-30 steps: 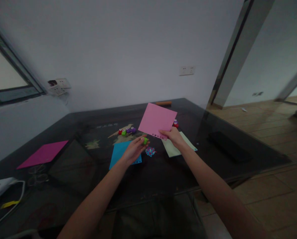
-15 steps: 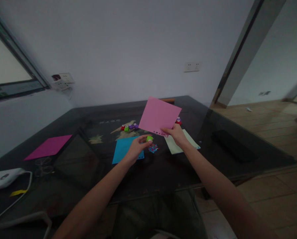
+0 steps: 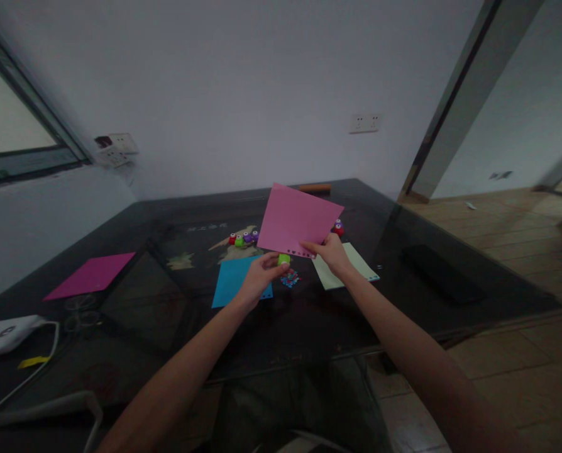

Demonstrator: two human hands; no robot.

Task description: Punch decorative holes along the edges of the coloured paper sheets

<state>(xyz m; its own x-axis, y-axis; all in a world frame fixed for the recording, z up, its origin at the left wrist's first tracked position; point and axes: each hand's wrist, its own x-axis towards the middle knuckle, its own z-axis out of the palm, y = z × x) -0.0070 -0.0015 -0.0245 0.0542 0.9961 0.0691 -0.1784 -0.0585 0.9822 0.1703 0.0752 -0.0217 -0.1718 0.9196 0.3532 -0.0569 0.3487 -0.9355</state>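
**Pink sheet held up over the dark table, green punch at its lower edge**

Nearest the camera, a white device (image 3: 5,334) with its cable lay on the dark table (image 3: 309,321), at the near left corner. Farther in, the left hand (image 3: 261,277) was closed around a small green punch (image 3: 283,258), holding it just at the lower edge of the pink sheet (image 3: 297,220). The right hand (image 3: 330,253) pinched that sheet by its lower right corner, fingers shut on the paper, keeping it tilted up above the table. Beneath the hands, on the table, lay a blue sheet (image 3: 234,280), a small heap of coloured cut-outs (image 3: 289,279) and a pale green sheet (image 3: 351,267). A magenta sheet (image 3: 90,275) lay well to the left. Beyond, a row of small punches (image 3: 243,238) stood on the table, and an orange stick (image 3: 314,187) lay at its far edge
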